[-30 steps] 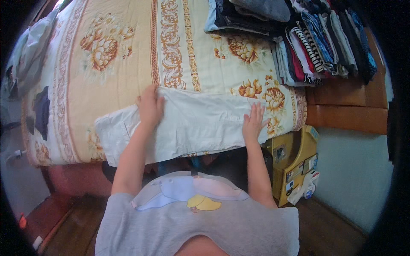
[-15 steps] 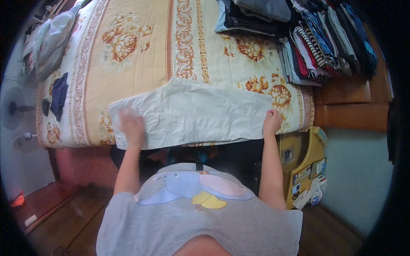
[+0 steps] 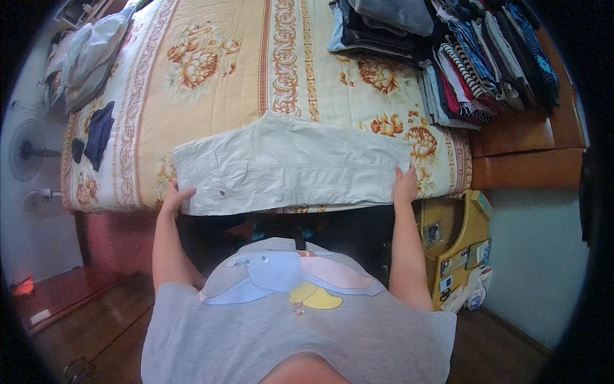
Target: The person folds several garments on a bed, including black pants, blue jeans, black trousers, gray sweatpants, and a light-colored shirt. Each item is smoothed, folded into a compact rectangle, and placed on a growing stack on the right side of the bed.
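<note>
A pair of white trousers [image 3: 294,166] lies flat across the near edge of the bed, folded lengthwise. The waist end is on the left, where a back pocket with a dark button shows. My left hand [image 3: 175,197] holds the near corner of that end, thumb on top and fingers at the edge. At the other end, my right hand [image 3: 404,185] is closed on the leg hems. Some of its fingertips are hidden by the hand itself.
The bed has a floral bedspread [image 3: 211,115]. Folded dark clothes [image 3: 390,25] and a row of folded garments [image 3: 473,70] sit at the far right. Small dark garments [image 3: 99,137] and a pale bag [image 3: 93,61] are on the left. A yellow shelf [image 3: 448,240] stands at right.
My left hand has moved left and nearer, from lying over the waist end to its near corner, uncovering the pocket. My right hand stays at the hems.
</note>
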Tool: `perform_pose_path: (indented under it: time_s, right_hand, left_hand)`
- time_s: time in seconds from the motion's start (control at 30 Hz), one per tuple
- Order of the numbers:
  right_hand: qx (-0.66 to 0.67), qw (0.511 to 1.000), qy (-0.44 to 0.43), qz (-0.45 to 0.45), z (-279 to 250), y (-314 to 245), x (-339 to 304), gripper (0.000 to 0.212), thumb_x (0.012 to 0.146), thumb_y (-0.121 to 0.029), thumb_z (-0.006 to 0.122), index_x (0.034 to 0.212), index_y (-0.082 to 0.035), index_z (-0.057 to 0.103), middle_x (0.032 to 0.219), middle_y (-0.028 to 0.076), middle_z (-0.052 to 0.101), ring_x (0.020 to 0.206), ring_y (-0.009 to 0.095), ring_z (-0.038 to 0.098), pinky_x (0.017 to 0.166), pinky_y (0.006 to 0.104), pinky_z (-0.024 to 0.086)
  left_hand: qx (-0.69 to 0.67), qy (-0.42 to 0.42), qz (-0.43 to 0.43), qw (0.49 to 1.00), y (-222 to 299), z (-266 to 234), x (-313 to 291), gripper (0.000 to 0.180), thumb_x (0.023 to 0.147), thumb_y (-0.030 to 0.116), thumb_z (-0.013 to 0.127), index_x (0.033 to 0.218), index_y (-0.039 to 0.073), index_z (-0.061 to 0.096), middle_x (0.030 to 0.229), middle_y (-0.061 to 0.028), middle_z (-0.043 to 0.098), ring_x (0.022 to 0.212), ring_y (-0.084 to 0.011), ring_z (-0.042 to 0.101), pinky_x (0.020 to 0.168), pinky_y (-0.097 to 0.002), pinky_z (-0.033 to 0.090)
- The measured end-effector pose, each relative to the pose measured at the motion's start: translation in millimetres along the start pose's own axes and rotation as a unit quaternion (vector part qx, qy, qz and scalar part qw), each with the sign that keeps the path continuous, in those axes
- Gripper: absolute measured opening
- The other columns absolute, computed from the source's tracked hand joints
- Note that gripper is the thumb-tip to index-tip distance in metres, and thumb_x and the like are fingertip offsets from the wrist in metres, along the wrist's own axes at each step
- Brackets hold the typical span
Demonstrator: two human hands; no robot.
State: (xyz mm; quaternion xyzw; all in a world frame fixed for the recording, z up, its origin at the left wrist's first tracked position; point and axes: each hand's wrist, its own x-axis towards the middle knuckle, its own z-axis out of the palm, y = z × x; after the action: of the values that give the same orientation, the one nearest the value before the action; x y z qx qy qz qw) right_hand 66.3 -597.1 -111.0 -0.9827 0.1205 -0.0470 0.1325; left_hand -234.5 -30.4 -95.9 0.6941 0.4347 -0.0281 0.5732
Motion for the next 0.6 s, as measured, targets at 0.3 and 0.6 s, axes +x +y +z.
perform_pose_path:
  time_s: [0.3, 0.6]
  right_hand:
    - [0.007, 0.889, -0.149, -0.434, 16, -143, -158, 0.071, 0.077, -0.035, 0.059, 0.133, -0.001, 0.031, 0.142, 0.015, 0.025, 0.133, 0.028, 0.019, 0.104, 0.0547, 0.013]
    - [-0.001, 0.876, -0.164, -0.454, 42, -145, -186, 0.095, 0.069, -0.053, 0.062, 0.137, -0.001, 0.02, 0.146, 0.016, 0.012, 0.135, 0.029, 0.01, 0.105, 0.0512, 0.017]
  left_hand:
    - [-0.637, -0.125, 0.062, 0.758, -64, 42, -57, 0.067, 0.08, 0.055, 0.05, 0.131, 0.014, 0.038, 0.132, -0.0078, 0.043, 0.12, -0.0276, 0.04, 0.099, -0.0459, 0.031]
    - [-0.481, 0.254, 0.095, 0.834, 22, 111, -60, 0.041, 0.083, 0.011, 0.06, 0.119, -0.003, 0.046, 0.114, -0.0122, 0.054, 0.098, -0.0221, 0.055, 0.086, -0.034, 0.044]
